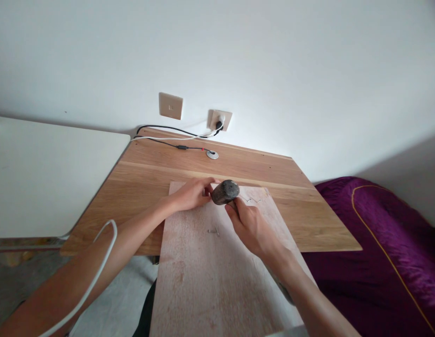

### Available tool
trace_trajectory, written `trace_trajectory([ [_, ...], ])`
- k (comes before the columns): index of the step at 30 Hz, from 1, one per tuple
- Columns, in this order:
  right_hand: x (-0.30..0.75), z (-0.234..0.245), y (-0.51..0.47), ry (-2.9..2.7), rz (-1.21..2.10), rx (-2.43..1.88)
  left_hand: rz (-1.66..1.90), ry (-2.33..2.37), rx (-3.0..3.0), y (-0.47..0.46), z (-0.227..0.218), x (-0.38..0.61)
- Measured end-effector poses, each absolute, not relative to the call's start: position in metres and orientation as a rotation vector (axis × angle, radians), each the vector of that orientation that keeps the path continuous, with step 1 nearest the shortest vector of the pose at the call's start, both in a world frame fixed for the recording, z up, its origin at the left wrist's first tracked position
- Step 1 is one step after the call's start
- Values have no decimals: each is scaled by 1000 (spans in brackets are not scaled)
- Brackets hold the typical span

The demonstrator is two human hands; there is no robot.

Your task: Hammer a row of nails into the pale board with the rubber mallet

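My right hand (250,224) is wrapped round the handle of a hammer (225,192) with a dark, worn head. The handle's lower end shows beneath my forearm. The head is raised just to the right of my left hand (196,193). My left fingers are bent together near the far edge of a pale wooden board (199,281); the hammer head partly covers their tips, and what they pinch cannot be made out. A couple of loose nails (213,230) lie on the board nearer to me. Several more nails (252,200) lie beyond my right hand.
The board rests on a brown wooden table (140,182) against a white wall. Black and white cables (168,139) run along its back to a wall socket (220,120). A white tabletop (52,178) adjoins on the left; purple cloth (386,243) covers something on the right. A white cord (101,267) crosses my left arm.
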State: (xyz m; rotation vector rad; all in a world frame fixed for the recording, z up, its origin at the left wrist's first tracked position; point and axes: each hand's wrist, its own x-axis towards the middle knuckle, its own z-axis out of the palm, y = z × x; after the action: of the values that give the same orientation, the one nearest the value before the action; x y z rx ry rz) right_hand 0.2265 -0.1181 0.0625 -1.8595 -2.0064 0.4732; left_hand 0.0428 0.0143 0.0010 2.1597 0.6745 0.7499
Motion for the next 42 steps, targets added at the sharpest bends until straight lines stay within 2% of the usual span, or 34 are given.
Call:
trace_trajectory([
  [27, 237, 59, -129, -1887, 464, -1882, 725, 665, 2187, 18, 3, 38],
  [31, 248, 52, -148, -1882, 513, -1902, 818, 682, 2354, 6, 22, 27],
  [36, 247, 44, -157, -1821, 610, -1927, 612, 423, 2781, -43, 37, 17],
  [42, 244, 44, -156, -1814, 629, -1916, 499, 370, 3149, -90, 31, 19],
])
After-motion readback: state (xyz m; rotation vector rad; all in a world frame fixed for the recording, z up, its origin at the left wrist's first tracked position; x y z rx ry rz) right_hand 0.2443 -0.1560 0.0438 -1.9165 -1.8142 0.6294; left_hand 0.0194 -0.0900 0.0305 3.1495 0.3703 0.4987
